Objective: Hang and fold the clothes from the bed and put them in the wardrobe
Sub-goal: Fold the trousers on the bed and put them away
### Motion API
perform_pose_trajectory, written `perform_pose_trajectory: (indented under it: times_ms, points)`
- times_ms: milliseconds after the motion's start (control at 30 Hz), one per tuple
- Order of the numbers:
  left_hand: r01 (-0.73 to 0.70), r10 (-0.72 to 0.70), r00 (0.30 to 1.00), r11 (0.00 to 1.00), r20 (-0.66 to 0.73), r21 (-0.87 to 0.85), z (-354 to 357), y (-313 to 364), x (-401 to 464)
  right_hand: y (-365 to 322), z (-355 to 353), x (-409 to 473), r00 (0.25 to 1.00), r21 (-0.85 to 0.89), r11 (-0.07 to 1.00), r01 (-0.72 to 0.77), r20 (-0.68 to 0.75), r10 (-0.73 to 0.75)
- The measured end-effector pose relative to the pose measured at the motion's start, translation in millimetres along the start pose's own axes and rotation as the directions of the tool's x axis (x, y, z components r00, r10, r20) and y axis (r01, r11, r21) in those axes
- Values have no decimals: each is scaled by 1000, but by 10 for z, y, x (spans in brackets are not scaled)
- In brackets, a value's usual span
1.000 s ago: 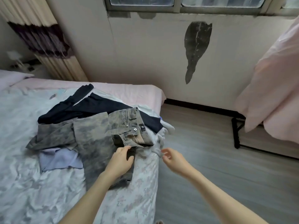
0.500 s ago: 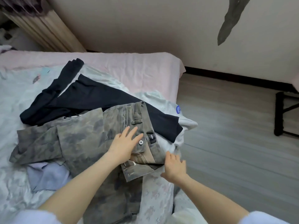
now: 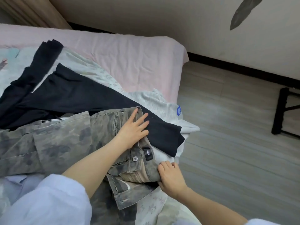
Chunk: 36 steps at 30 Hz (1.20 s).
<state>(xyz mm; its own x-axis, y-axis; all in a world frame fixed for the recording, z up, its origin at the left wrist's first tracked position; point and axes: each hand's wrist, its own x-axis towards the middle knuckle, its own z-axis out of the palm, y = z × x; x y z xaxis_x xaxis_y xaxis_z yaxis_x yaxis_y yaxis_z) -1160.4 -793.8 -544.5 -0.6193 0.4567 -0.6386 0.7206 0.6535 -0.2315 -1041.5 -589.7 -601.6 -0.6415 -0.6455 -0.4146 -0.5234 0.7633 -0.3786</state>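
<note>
The left hand [image 3: 132, 132] lies flat, fingers straight and spread, pressing on the waistband of the grey-green camouflage-print denim trousers [image 3: 61, 143]; this grip is released, a press rather than a hold. The right hand [image 3: 170, 177] has its fingers curled over the near edge of the same waistband, beside the open fly, so this grip grasps the cloth. The trousers lie spread across the bed [image 3: 129, 54], waist toward its floor-side edge and legs running off to the left, above the other garments of the pile. Judged by the thick seams, metal button [image 3: 135, 158], zip and black woven label [image 3: 148, 153], the fabric is a heavy, fairly stiff cotton that should hold a crease and not slip, yet will sag if lifted by one corner; the waistband, taken at both ends, looks the firmest place to hold. Partly beneath the waist lies a long black knit garment [image 3: 73, 98], soft and limp in appearance, likely light and prone to stretching. Under that rests a pale grey fleecy top with a blue emblem [image 3: 162, 103], thick and pliant. A pale lilac cloth [image 3: 19, 185] shows below the trouser legs. The bed carries a crumpled floral quilt over a pink sheet; a grey plank floor [image 3: 235, 143] lies beyond.
</note>
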Motion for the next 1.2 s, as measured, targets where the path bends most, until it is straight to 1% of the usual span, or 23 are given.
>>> perform_pose_trajectory:
  times_ms: [67, 100, 167, 200, 267, 300, 333, 367, 400, 467, 533, 600, 700, 800, 867, 967, 1033, 1067, 1133, 1200]
  points:
    - [1, 0, 988, 1000, -155, 7, 22, -50, -149, 33, -103, 10, 1000, 58, 998, 23, -4, -23]
    - [37, -33, 976, 999, -215, 15, 9, -88, -310, 8, -205, 21, 999, 100, 994, 42, 8, -43]
    - [83, -77, 950, 996, -303, 7, 64, -132, -498, 10, -355, 86, 1000, 196, 981, 14, 3, -15]
    - [128, -124, 931, 992, -343, -11, 100, -154, -619, -24, -455, 118, 1000, 203, 979, -15, 6, 14]
    - [250, -263, 875, 965, -407, -85, 70, -222, -932, -122, -648, 135, 997, 230, 970, -78, 2, 80]
    - [313, -334, 841, 942, -425, -122, 60, -248, -1156, -197, -740, 127, 995, 231, 969, -87, -35, 98]
    - [365, -395, 815, 918, -423, -153, 59, -254, -1337, -236, -811, 117, 990, 229, 968, -99, -79, 120]
    - [402, -450, 808, 893, -380, -201, 58, -245, -1465, -246, -857, 124, 982, 229, 966, -116, -120, 146]
    - [459, -518, 798, 854, -309, -244, 37, -185, -1725, -354, -955, 76, 975, 226, 967, -120, -155, 158]
    - [556, -641, 735, 757, -221, -344, 22, -39, -2125, -541, -1139, -14, 961, 220, 967, -126, -213, 174]
    - [591, -706, 667, 695, -237, -410, -80, 74, -2488, -737, -1337, -108, 948, 196, 975, -105, -275, 158]
    - [633, -747, 588, 664, -311, -399, -284, 236, -2975, -1019, -1553, -307, 931, 167, 984, -68, -343, 123]
    - [671, -778, 460, 621, -429, -406, -553, 392, -3539, -1347, -1806, -563, 899, 244, 970, -17, -421, 122]
    - [690, -794, 368, 582, -483, -430, -722, 570, -3951, -1593, -2028, -872, 861, 362, 930, 66, -492, 130]
    - [672, -786, 309, 579, -535, -462, -850, 731, -4117, -1675, -2158, -1142, 831, 405, 910, 91, -535, 155]
    - [598, -744, 235, 618, -626, -511, -1163, 1027, -4269, -1705, -2353, -1617, 782, 406, 913, 35, -580, 228]
    - [561, -702, 208, 656, -681, -505, -1383, 1173, -4269, -1659, -2492, -1853, 757, 463, 886, 12, -583, 295]
    - [547, -677, 179, 672, -714, -500, -1532, 1279, -4293, -1633, -2607, -2045, 742, 482, 876, 8, -590, 318]
    - [523, -638, 140, 697, -757, -490, -1765, 1418, -4305, -1551, -2779, -2325, 736, 520, 854, -8, -575, 357]
    - [508, -583, 117, 731, -804, -456, -1989, 1572, -4339, -1436, -2862, -2665, 753, 533, 846, -22, -547, 365]
